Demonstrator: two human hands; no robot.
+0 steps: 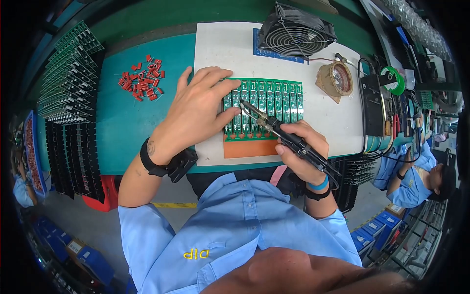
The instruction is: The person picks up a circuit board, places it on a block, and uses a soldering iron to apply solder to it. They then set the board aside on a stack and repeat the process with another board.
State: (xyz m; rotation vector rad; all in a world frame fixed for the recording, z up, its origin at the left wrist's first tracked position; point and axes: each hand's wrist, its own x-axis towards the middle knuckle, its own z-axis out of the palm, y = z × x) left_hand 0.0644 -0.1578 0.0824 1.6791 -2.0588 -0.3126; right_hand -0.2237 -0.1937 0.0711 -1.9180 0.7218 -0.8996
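Note:
A green panel of several joined circuit boards (279, 100) lies on an orange sheet (249, 149) in front of me. My left hand (198, 105) rests at the panel's left end, its fingers apart, with the index finger and thumb touching the boards. In my right hand (306, 147) is a black soldering iron with a solder feed tube (293, 141). Its tip reaches the boards near my left thumb. A loose pile of red box-shaped components with wire leads (143, 81) sits to the left of my left hand.
A black fan with a wire guard (297, 36) stands at the back, beside a round brown pot (337, 78). A green solder spool (393, 81) is at the right. Racks of upright circuit boards (68, 83) line the left. Another person (416, 176) sits at the right.

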